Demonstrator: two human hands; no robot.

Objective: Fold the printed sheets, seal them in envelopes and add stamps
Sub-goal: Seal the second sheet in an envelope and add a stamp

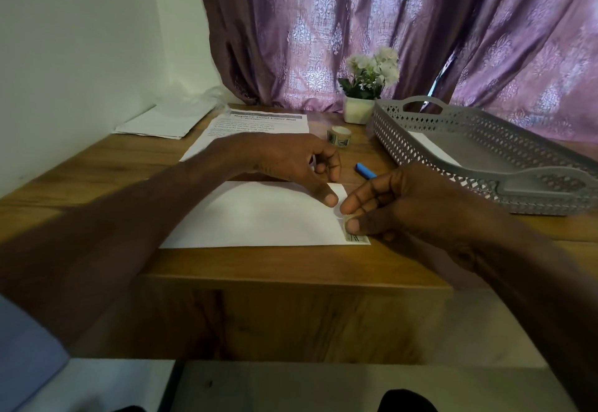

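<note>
Right hand (pixel 398 204) pinches stamp (pixel 356 237) onto envelope (pixel 259 214) corner; left hand's (pixel 291 162) thumb pins it.

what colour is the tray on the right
Grey, with a lattice-cut wall; tray, head view.

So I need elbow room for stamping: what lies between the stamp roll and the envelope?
In the head view, the left hand lies between the stamp roll and the envelope, with bare wooden table beside it.
</note>
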